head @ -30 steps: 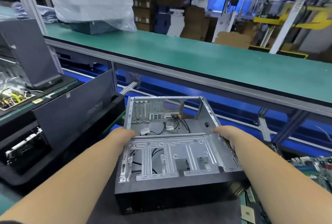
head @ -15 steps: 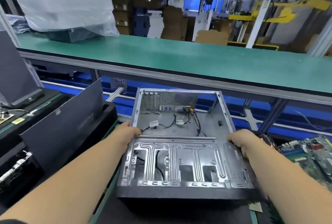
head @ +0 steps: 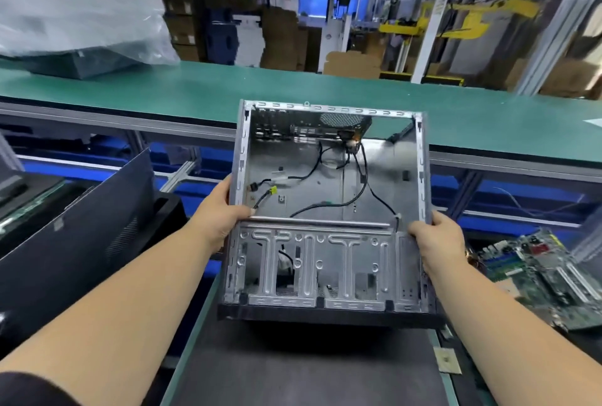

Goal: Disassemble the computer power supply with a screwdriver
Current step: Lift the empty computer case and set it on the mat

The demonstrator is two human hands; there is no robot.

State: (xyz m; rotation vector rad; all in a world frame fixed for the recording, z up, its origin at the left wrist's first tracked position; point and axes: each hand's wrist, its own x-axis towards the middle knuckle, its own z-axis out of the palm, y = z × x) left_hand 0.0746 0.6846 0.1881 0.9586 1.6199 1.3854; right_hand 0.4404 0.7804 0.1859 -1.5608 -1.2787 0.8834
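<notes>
Open case (head: 329, 210) held up at centre, clear of the dark mat (head: 303, 369) at 6 o'clock. Left hand (head: 220, 215) clamped on its 9 o'clock wall, right hand (head: 438, 244) on its 3 o'clock wall. Loose black cables (head: 365, 177) inside. Circuit board (head: 547, 272) at 4 o'clock, dark panel (head: 81, 226) at 9.

The computer case (head: 329, 210) is bare stamped sheet metal, dull silver with a faint sheen, its ribs pressed smooth; its front edge is matt black plastic. Black rubbery cables (head: 358, 184) lie inside. The conveyor belt (head: 195, 96) looks matt green. A clear, glossy plastic bag (head: 78, 14) crinkles. The dark side panel (head: 75, 236) is matt with a perforated patch. The circuit board (head: 547, 268) is glossy green.
</notes>
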